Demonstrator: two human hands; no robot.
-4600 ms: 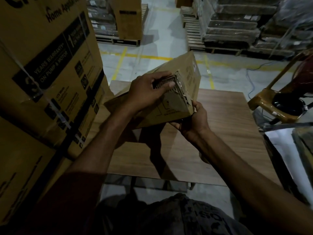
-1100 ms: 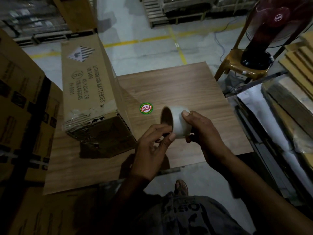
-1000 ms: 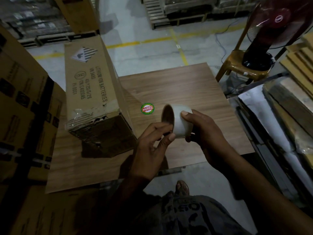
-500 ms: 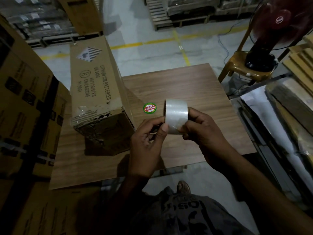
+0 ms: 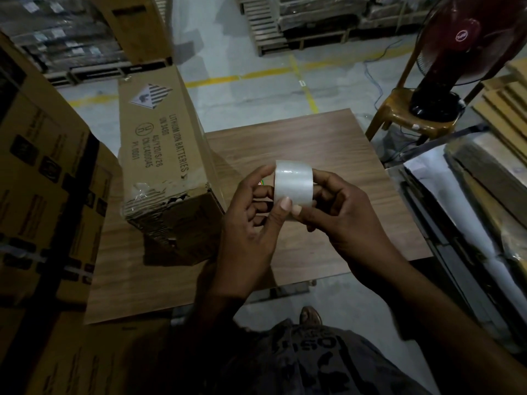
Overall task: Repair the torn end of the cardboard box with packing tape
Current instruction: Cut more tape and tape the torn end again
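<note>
A long cardboard box point(image 5: 159, 143) printed "LITHIUM ION BATTERIES" lies on the left of the wooden table point(image 5: 336, 143). Its torn end point(image 5: 174, 220) faces me, ragged, with old clear tape over the top edge. Both my hands hold a roll of clear packing tape point(image 5: 293, 186) above the table, right of the box. My left hand point(image 5: 251, 223) grips the roll's left side, thumb pressed on the tape face. My right hand point(image 5: 339, 212) grips the right side, thumb beside the left thumb.
Tall printed cartons point(image 5: 42, 178) stand close on the left. A red fan point(image 5: 467, 52) sits on a yellow chair point(image 5: 419, 118) at the back right. Stacked boards and white sheets point(image 5: 484, 201) lie at right. Pallets point(image 5: 285, 29) line the far floor.
The box went from my hands onto the table. I have since turned the roll so its tape face points at me, and both thumbs have come onto that face.
</note>
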